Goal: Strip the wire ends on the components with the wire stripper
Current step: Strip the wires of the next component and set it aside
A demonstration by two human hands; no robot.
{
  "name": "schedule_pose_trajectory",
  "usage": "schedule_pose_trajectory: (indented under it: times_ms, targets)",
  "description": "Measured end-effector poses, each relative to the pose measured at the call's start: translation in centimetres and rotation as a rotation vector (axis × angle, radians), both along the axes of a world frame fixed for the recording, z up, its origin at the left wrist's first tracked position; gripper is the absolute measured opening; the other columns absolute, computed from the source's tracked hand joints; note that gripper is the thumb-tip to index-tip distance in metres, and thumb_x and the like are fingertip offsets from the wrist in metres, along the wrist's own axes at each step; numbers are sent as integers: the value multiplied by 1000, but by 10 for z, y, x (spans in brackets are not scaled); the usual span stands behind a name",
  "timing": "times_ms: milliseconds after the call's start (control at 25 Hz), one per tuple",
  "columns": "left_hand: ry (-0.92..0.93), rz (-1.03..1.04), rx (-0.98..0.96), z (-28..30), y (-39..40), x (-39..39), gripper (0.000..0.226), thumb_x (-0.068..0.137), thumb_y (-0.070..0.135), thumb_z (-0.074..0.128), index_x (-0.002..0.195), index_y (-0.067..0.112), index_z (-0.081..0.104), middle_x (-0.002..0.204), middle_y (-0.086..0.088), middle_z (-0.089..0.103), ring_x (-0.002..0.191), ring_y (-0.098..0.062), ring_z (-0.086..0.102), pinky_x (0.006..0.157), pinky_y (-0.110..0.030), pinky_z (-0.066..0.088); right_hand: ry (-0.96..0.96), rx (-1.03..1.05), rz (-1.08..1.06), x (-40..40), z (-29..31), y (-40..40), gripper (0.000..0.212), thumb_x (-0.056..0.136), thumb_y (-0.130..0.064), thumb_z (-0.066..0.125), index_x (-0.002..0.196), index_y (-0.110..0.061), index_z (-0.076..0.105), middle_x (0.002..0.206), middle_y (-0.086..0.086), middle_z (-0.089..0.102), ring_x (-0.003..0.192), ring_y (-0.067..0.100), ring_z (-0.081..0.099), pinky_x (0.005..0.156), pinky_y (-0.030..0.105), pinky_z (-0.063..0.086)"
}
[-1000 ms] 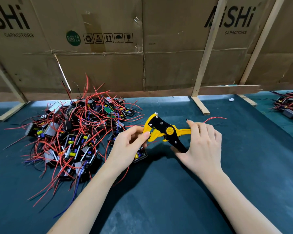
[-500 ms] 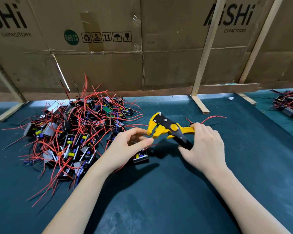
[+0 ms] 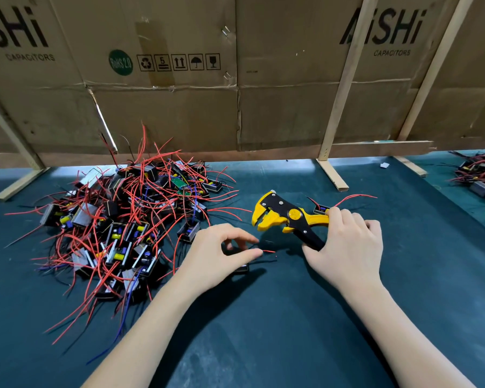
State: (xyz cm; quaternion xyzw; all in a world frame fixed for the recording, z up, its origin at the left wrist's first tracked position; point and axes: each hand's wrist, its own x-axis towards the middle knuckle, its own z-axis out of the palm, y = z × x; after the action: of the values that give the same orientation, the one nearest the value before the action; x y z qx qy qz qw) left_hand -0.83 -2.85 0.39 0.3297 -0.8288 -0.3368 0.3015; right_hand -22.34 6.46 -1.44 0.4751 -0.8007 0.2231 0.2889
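The yellow-and-black wire stripper [image 3: 287, 219] sits at centre-right, its handles gripped by the right hand [image 3: 347, 247]. At its 8 o'clock, the left hand [image 3: 221, 256] pinches a red wire end [image 3: 268, 251]. The component pile [image 3: 123, 219] lies at 9 o'clock on the dark mat [image 3: 291, 317].

Bare dark green mat [image 3: 277, 331] lies open in front of and between the two forearms, and more stretches right of the right hand [image 3: 347, 247]. To the left, a tangled heap of wired components [image 3: 118, 219] blocks the way, its red wires straggling out over the mat toward the left hand [image 3: 219, 256]. A cardboard wall [image 3: 235, 107] on wooden struts [image 3: 331, 175] closes off the far side. A second component pile [image 3: 479, 177] occupies the far right edge.
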Motion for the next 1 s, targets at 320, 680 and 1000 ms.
schedule_pose_trajectory:
  times_ms: [320,680,1000]
  targets:
    - [79,67,139,-1,0,-1,18,89,25,71,72,23,77,63,6,70,50,-1,52,54,-10,38,-24,14,43,3,0,-1,50,55,-34,82,85,-3,59,71,7,55,66,32,52,64,38,37]
    - [129,121,154,4,4,-3,25,89,19,68,65,20,74,58,5,69,54,-1,58,58,-9,42,9,41,43,3,1,1,49,53,-34,81,84,-4,58,70,7,55,65,32,52,63,38,35]
    - [140,136,210,4,5,-4,26,86,14,69,61,17,73,53,4,67,49,-1,55,54,-8,40,17,4,39,6,0,0,47,59,-37,77,85,-4,57,70,6,53,65,32,51,62,38,35]
